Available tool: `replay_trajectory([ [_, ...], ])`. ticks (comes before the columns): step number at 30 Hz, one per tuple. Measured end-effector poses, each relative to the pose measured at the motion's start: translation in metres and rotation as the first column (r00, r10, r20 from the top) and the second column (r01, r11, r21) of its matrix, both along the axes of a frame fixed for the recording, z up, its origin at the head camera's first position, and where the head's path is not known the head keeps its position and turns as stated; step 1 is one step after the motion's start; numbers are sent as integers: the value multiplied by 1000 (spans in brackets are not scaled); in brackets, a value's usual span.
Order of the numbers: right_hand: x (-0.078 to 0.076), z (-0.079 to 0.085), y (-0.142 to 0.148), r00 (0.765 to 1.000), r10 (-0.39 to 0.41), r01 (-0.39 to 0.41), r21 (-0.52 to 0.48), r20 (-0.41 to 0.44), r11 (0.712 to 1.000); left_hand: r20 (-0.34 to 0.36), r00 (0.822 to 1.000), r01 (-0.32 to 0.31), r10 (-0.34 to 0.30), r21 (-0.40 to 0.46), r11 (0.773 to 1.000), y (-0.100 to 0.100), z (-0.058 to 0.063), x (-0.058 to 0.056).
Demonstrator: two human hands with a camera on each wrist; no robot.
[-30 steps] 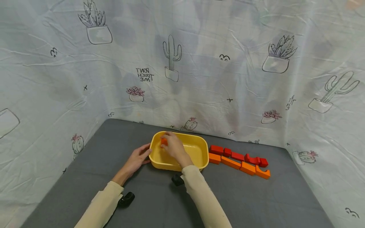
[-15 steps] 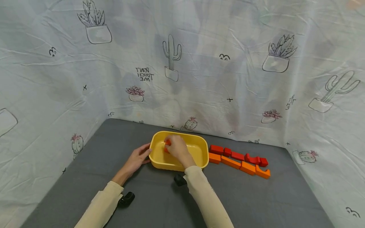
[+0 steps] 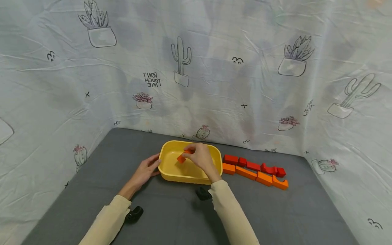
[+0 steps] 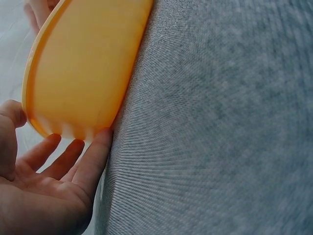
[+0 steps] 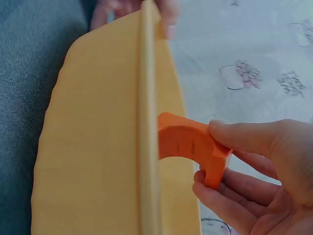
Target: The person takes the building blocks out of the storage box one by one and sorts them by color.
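An orange arch-shaped block (image 5: 188, 139) is pinched between the thumb and fingers of my right hand (image 3: 200, 157). In the right wrist view its far end overlaps the rim of a yellow plastic bin (image 3: 183, 178); in the head view the block (image 3: 181, 159) shows over the inside of the bin. My left hand (image 3: 147, 168) rests against the bin's left end. In the left wrist view the left hand's fingertips (image 4: 54, 139) touch the outer end wall low down, with the thumb up at the rim.
Right of the bin stand two rows of blocks: red blocks (image 3: 253, 166) behind, orange blocks (image 3: 246, 173) in front, one with a curved cut-out. All sit on a grey cloth-covered table (image 3: 165, 217). A printed white curtain (image 3: 220, 85) rises along the back and sides.
My right hand has moved right within the bin, carrying the orange arch block from the left end toward the middle. The left hand stays at the bin's left end.
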State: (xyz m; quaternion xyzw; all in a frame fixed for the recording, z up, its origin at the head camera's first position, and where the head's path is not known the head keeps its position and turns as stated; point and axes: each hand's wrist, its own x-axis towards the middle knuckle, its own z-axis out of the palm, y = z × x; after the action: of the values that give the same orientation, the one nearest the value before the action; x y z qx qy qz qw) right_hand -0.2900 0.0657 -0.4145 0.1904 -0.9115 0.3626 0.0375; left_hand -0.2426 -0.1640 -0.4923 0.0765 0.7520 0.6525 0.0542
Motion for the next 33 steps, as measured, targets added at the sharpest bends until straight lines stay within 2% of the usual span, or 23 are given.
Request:
replay_trajectory([
  [9,4,1,35,996,-46,57,-155,75,986,8,1000,-5,5,-2,1000,-1,1,1],
  [14,4,3,50,989,-90,109,-174,116,979,9,1000,-3,3,-13,1000,0,1,0],
  [20,3,7,59,985,-73,110,-240,158,965,8,1000,-7,7,-12,1000,2,1,0],
  [26,4,9,72,965,-86,166,-323,247,932,16,1000,-5,5,-5,1000,2,1,0],
  [33,8,23,99,925,-119,271,-409,360,871,3,1000,-1,1,-4,1000,1,1,0],
])
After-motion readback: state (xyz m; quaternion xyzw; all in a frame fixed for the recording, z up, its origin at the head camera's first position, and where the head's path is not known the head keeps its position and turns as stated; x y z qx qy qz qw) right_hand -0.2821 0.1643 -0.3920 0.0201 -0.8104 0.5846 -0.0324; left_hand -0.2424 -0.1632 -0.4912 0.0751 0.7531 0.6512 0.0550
